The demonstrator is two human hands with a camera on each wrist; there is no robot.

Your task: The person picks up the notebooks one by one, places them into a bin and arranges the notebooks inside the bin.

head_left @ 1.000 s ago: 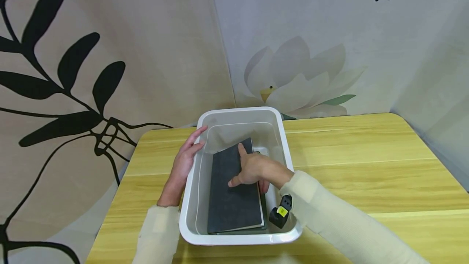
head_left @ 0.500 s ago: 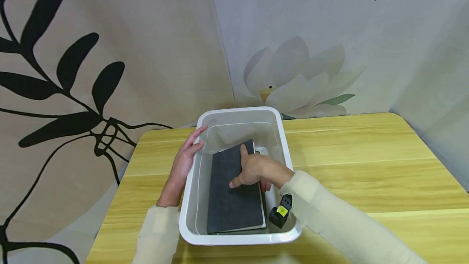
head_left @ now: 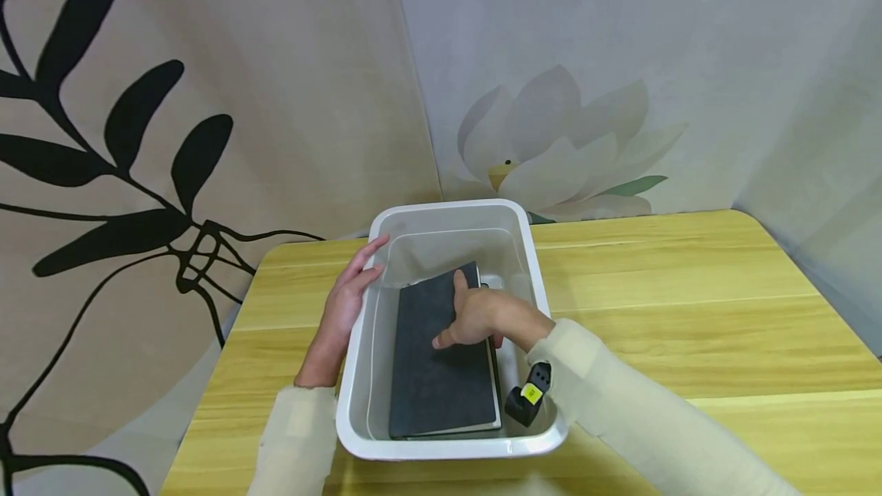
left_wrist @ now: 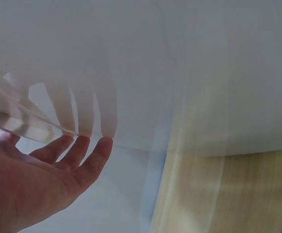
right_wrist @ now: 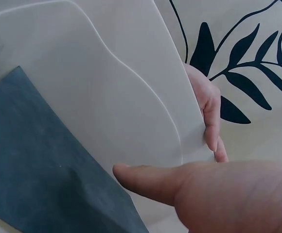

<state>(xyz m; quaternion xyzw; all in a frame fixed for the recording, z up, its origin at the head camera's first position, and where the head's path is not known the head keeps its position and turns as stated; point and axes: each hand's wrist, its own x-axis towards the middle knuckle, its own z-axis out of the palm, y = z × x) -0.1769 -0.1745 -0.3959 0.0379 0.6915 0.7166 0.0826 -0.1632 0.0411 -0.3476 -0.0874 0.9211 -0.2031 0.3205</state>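
Note:
A white plastic bin [head_left: 451, 450] stands on the table, with a dark grey hardcover notebook [head_left: 441, 393] lying inside it. Below the notebook, the dark edge of another book [head_left: 498, 380] shows along the right side. My right hand [head_left: 475, 316] reaches into the bin and holds the notebook's right side, thumb on the cover and other fingers down past the edge, partly hidden. My left hand [head_left: 344, 301] grips the bin's left rim. In the left wrist view, its fingertips [left_wrist: 104, 145] press against the bin's outer wall [left_wrist: 204, 97].
The bin sits on a light wooden table [head_left: 689, 312], close to its back edge. Fabric walls with a black leaf print [head_left: 145, 113] and a pale lotus [head_left: 565, 144] rise behind. A black wrist camera [head_left: 527, 396] on the right sleeve hangs over the bin's right side.
The notebook has shifted slightly to the right, covering more of the book below it. My right hand has moved with it a little. My left hand stays at the rim.

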